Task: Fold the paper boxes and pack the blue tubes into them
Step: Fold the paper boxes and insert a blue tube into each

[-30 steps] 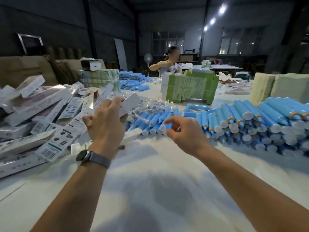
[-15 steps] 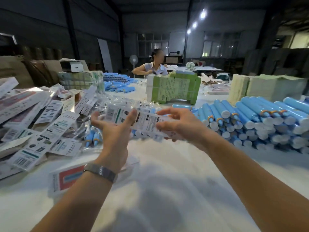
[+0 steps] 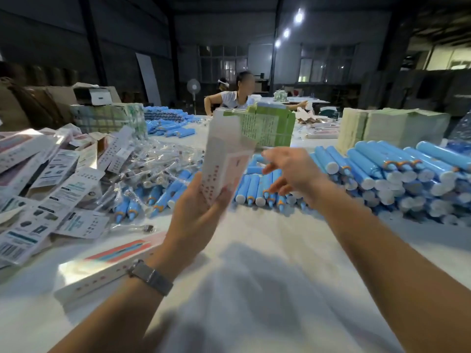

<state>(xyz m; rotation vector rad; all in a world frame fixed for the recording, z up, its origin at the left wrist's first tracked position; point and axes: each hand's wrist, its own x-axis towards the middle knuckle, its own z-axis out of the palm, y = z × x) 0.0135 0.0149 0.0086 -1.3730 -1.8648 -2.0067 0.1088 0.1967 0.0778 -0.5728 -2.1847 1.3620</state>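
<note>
A white-covered worktop (image 3: 254,289) fills the lower view and runs back into a dim warehouse hall. On its right side lies a big stack of blue tubes (image 3: 397,174) with white caps facing the camera; a smaller row of the same tubes (image 3: 257,187) lies in the middle, just beyond the hands. To the left spreads a heap of flat printed cartons (image 3: 48,189), with clear-bagged items (image 3: 153,159) between it and the tubes. Farther back stand a green carton stack (image 3: 270,126) and a pale paper stack (image 3: 390,126), and a seated person (image 3: 234,95) works at the far edge. One folded box (image 3: 107,266) with a red and blue panel lies on the worktop under the left forearm. The left hand (image 3: 196,212) grips the bottom of an opened paper box (image 3: 224,159), held upright and tilted slightly. The right hand (image 3: 290,171), fingers loosely spread and holding nothing, hovers just right of that box above the middle row of tubes. A watch (image 3: 150,276) sits on the left wrist.
</note>
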